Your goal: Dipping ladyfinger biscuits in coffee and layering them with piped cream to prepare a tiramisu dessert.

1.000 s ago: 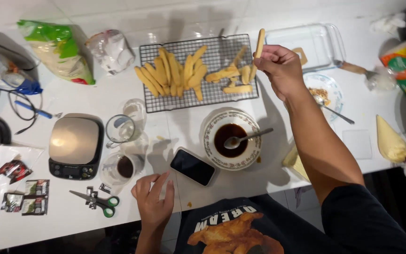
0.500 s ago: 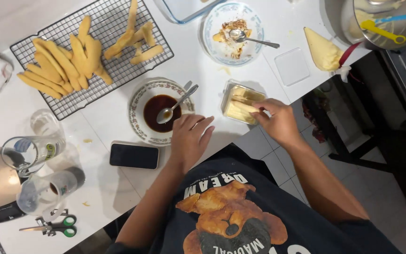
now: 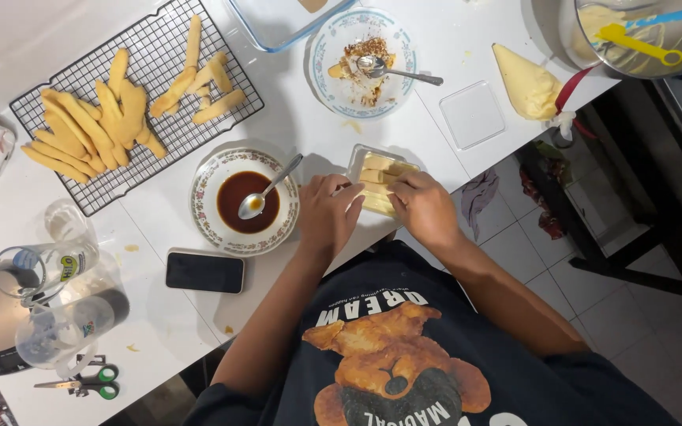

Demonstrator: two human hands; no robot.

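Both hands have come together at the clear plastic container point(image 3: 378, 180) since half a second ago, when the left hand point(image 3: 327, 214) lay flat on the bare worktop point(image 3: 294, 118) and only the right hand point(image 3: 424, 207) reached into the box. Now the left hand's fingers curl against the container's near-left edge, steadying it, while the right hand's fingertips press down on the pale finger biscuits point(image 3: 379, 175) lying side by side inside. Neither hand pinches a loose biscuit; both rest on the container and its contents. This reads as a layer being settled into place. Just left of the container stands the patterned bowl of dark liquid point(image 3: 245, 201) with a spoon in it; further left of the container the wire rack point(image 3: 132, 99) holds more biscuits.
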